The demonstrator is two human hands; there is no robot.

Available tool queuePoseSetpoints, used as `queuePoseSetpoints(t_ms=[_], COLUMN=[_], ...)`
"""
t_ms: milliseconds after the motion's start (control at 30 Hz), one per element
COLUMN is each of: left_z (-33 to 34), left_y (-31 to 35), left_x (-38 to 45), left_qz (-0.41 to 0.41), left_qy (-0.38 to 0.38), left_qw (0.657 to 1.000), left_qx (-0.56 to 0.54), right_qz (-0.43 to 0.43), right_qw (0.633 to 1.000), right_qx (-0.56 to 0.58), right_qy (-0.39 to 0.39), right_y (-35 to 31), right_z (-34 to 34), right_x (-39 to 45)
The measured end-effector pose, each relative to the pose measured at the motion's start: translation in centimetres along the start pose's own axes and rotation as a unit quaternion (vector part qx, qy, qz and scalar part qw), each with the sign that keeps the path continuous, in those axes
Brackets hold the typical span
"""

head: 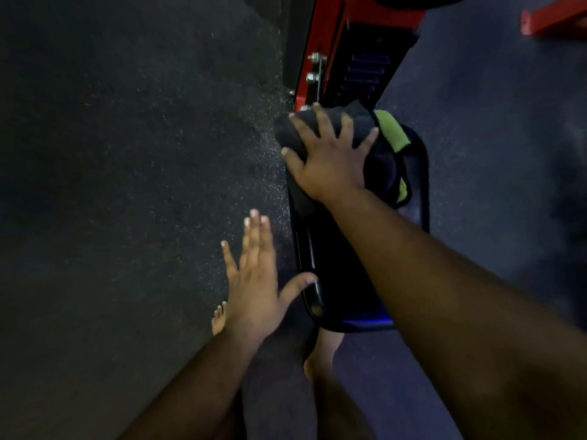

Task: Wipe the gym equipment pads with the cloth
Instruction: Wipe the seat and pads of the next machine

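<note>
— Largest first?
— Dark speckled rubber floor (pixel 127 154), filling the left and bottom. Then a red metal machine frame (pixel 320 42) with bolts at the top, and a second red bar (pixel 552 20) at the top right corner.

— And the task's thing?
— Long black glossy padded gym pad (pixel 349 274), running from the frame down toward the camera, standing above the floor. Black cloth with a yellow-green edge (pixel 381 144) bunched on its far end, just below the frame.

— Hands?
— Right hand (pixel 330 160) spread flat on the cloth, fingers straight and apart, pressing it onto the pad. Left hand (pixel 254 281) held flat, fingers straight and together, thumb touching the pad's near left edge, gripping nothing.

— Smallest?
— Bare toes (pixel 219 319) on the floor, just behind the left wrist.
</note>
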State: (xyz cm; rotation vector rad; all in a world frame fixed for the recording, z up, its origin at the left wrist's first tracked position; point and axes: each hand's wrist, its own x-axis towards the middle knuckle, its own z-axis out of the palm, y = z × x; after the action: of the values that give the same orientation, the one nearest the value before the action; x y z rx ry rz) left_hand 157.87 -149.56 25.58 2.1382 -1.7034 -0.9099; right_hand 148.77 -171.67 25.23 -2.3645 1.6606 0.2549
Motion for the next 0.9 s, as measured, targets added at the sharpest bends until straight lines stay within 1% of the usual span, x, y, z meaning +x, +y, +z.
queuePoseSetpoints(t_ms=[67, 133, 167, 233, 267, 300, 333, 400, 433, 467, 500, 567, 600, 633, 667, 700, 733, 767, 800, 833, 867, 900], left_z=[-0.7, -1.3, -1.8, -2.3, -2.4, -2.4, -2.3, -1.9, -1.7, -1.5, -1.3, -1.2, -1.2, -1.3, -1.3, -1.1, -1.0, -0.6, -0.1, 0.4, 0.9, 1.5], left_y=[-0.2, -0.2, 0.1, 0.7, 1.0, 1.2, 1.4, 1.5, 1.6, 1.6, 1.8, 2.3, 2.6, 2.9, 3.4, 3.8, 4.3, 4.6, 4.8, 4.9, 5.1, 5.4], left_x=[0.0, 0.1, 0.3, 0.7, 1.0, 1.4, 1.7, 2.4, 2.8, 3.1, 3.2, 3.5, 3.5, 3.3, 3.2, 2.9, 2.8, 2.7, 2.9, 3.0, 3.2, 3.6], left_qz=[-0.016, -0.025, -0.024, -0.016, -0.008, -0.001, 0.007, 0.022, 0.025, 0.022, 0.014, -0.003, -0.002, 0.009, 0.028, 0.047, 0.061, 0.069, 0.071, 0.069, 0.067, 0.066], left_qy=[0.029, 0.045, 0.043, 0.032, 0.023, 0.014, 0.006, -0.001, -0.001, 0.006, 0.012, 0.024, 0.023, 0.019, 0.010, -0.001, -0.013, -0.024, -0.032, -0.038, -0.040, -0.040], left_qw=[0.996, 0.993, 0.993, 0.994, 0.994, 0.995, 0.995, 0.996, 0.996, 0.996, 0.994, 0.992, 0.993, 0.995, 0.998, 0.998, 0.998, 0.997, 0.997, 0.996, 0.996, 0.995], left_qx=[-0.078, -0.107, -0.109, -0.106, -0.103, -0.100, -0.095, -0.082, -0.083, -0.091, -0.105, -0.124, -0.115, -0.093, -0.064, -0.037, -0.011, 0.009, 0.026, 0.040, 0.051, 0.060], right_qz=[-0.081, -0.162, -0.189, -0.202, -0.191, -0.152, -0.089, 0.055, 0.093, 0.093, 0.062, -0.057, -0.115, -0.153, -0.159, -0.140, -0.094, -0.020, 0.071, 0.156, 0.201, 0.220], right_qw=[0.997, 0.987, 0.982, 0.977, 0.979, 0.986, 0.994, 0.997, 0.994, 0.995, 0.997, 0.998, 0.993, 0.988, 0.987, 0.990, 0.996, 1.000, 0.994, 0.974, 0.947, 0.924], right_qx=[0.000, -0.007, -0.016, -0.040, -0.046, -0.045, -0.027, 0.021, 0.029, 0.027, 0.023, 0.011, 0.004, -0.002, -0.006, -0.008, -0.004, 0.021, 0.077, 0.162, 0.249, 0.312], right_qy=[0.003, -0.009, -0.022, -0.046, -0.049, -0.050, -0.054, -0.050, -0.047, -0.037, -0.026, -0.018, -0.016, -0.008, -0.002, -0.005, -0.010, -0.009, -0.014, -0.020, -0.021, -0.009], right_y=[-0.5, -0.1, 0.7, 4.0, 6.0, 7.6, 8.4, 7.6, 6.2, 4.4, 2.8, 1.0, 1.2, 2.1, 3.9, 6.0, 8.5, 10.8, 12.7, 14.1, 15.0, 15.4], right_z=[0.4, 1.3, 1.6, 1.8, 1.5, 1.2, 1.0, 0.5, 0.5, 0.7, 0.9, 1.7, 2.2, 2.7, 3.0, 3.0, 3.1, 3.0, 3.1, 2.8, 2.6, 2.5], right_x=[-4.7, -11.9, -15.7, -20.4, -20.5, -19.5, -17.9, -14.0, -12.8, -12.4, -13.4, -17.3, -19.8, -22.0, -23.8, -24.9, -25.2, -24.9, -23.5, -21.5, -19.1, -17.1])
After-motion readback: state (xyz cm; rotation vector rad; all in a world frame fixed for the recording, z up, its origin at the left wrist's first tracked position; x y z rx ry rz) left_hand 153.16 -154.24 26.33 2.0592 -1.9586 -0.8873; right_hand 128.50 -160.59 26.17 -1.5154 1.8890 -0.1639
